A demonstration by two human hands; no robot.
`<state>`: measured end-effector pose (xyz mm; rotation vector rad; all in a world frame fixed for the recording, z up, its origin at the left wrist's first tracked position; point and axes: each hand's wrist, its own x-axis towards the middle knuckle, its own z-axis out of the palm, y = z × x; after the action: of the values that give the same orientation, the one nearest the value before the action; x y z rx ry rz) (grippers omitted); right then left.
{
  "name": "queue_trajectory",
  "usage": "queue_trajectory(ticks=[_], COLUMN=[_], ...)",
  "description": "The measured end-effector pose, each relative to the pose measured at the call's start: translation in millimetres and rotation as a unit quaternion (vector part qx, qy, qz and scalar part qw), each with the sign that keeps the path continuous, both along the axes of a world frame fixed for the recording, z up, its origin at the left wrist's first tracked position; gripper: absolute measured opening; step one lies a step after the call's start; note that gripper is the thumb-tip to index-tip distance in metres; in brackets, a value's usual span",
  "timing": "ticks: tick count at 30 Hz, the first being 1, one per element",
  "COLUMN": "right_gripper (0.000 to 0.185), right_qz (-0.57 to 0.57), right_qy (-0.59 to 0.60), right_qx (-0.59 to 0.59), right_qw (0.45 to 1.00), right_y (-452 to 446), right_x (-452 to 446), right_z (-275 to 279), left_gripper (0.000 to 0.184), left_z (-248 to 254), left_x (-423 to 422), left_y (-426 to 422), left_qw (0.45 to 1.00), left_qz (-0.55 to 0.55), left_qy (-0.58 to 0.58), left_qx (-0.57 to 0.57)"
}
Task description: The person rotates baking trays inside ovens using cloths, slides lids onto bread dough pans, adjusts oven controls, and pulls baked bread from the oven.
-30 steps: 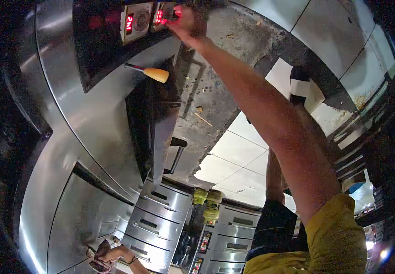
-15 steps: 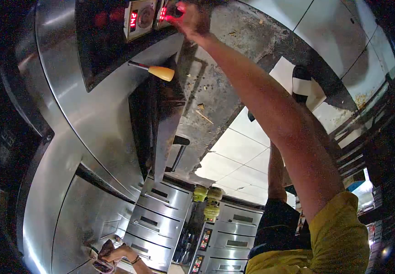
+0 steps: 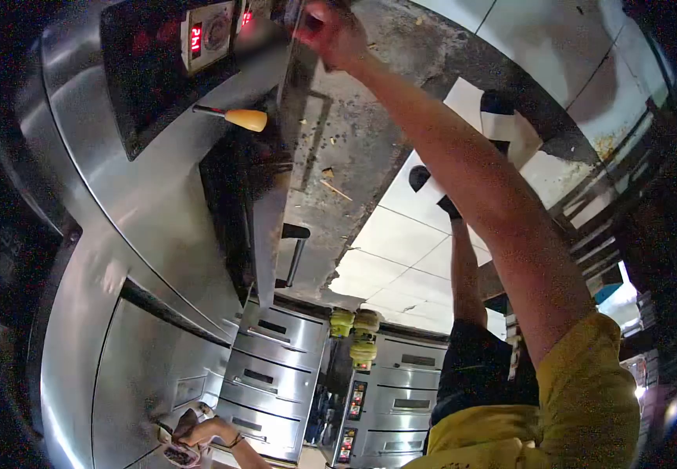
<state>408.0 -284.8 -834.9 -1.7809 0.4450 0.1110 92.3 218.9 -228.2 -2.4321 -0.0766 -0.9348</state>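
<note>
My right hand (image 3: 332, 35) is at the top edge of the view, partly blurred, beside the dark control panel (image 3: 159, 62). Its fingers are bent, with a dark gap between them, and I see nothing held. Close by, a red digital display (image 3: 196, 39) glows next to a round dial (image 3: 216, 35); a second display (image 3: 246, 17) is partly cut off. My left hand (image 3: 212, 430), a band on its wrist, is closed on a dark reddish-brown cloth (image 3: 180, 449) against the steel front at lower left.
A yellow-handled lever (image 3: 246, 119) sticks out from the steel oven front (image 3: 151, 180). Below it an oven door (image 3: 266, 234) with a black handle (image 3: 298, 254) stands out over the stained floor. Deck ovens (image 3: 268, 375) and green gas cylinders (image 3: 354, 332) are behind.
My right hand has come off the dial by the second display and shifted slightly right of the panel. The view has shifted a little, and the left hand keeps the cloth.
</note>
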Motion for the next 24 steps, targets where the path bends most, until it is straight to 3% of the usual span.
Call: queue_trajectory(ticks=[1,5,6,8,10,11,12,13,15,17,18,23,24], right_gripper=[0.035,0.038,0.039,0.036,0.028,0.026,0.024,0.024,0.028,0.029,0.033,0.059,0.058], right_qz=[-0.026,-0.009,0.075,0.182,0.145,0.100,0.005,-0.076,-0.108,-0.069,-0.105,-0.002,0.017], right_qy=[-0.108,-0.022,0.136,0.143,0.061,0.168,0.283,0.417,0.407,0.465,0.453,0.416,0.393], right_qx=[-0.180,-0.224,-0.140,-0.204,-0.146,0.084,0.269,0.455,0.579,0.570,0.608,0.506,0.498], right_qw=[0.977,0.974,0.978,0.951,0.977,0.977,0.921,0.783,0.698,0.674,0.644,0.755,0.773], right_y=[-7.5,-49.8,-68.3,-98.4,-112.3,-120.0,-127.6,-136.6,-134.5,-139.4,-131.5,-97.0,-82.8], right_x=[-16.8,-90.1,-103.9,-153.6,-242.6,-255.4,-268.1,-268.8,-274.2,-273.5,-272.3,-244.0,-258.9], right_z=[-3.1,-23.2,-14.8,-6.6,-44.6,-31.3,-17.8,30.2,98.5,166.4,203.8,444.3,465.6], left_gripper=[0.022,0.021,0.021,0.021,0.021,0.021,0.021,0.021,0.020,0.020,0.020,0.020,0.020], left_z=[-2.2,-3.6,-4.7,-5.0,-8.4,-13.2,-15.0,-19.1,-31.1,-39.6,-46.0,-73.5,-76.3], left_x=[0.1,0.7,-0.3,-3.3,-5.4,-5.7,-7.6,-9.1,-11.5,-16.2,-18.7,-39.3,-45.0], left_y=[-1.6,-2.6,-2.8,-2.1,-3.6,-1.5,0.2,1.3,2.7,2.7,3.2,-10.6,-19.0], left_qw=[1.000,1.000,1.000,1.000,1.000,1.000,0.999,0.999,0.999,0.999,0.999,0.996,0.996], left_qz=[0.002,0.010,0.014,0.017,0.020,0.021,0.022,0.023,0.022,0.023,0.026,0.063,0.076], left_qy=[0.000,-0.003,-0.006,-0.014,-0.016,-0.021,-0.029,-0.032,-0.035,-0.038,-0.044,-0.054,-0.044], left_qx=[-0.001,-0.004,-0.004,-0.006,-0.004,-0.007,-0.005,-0.007,-0.012,-0.014,-0.011,0.015,0.026])
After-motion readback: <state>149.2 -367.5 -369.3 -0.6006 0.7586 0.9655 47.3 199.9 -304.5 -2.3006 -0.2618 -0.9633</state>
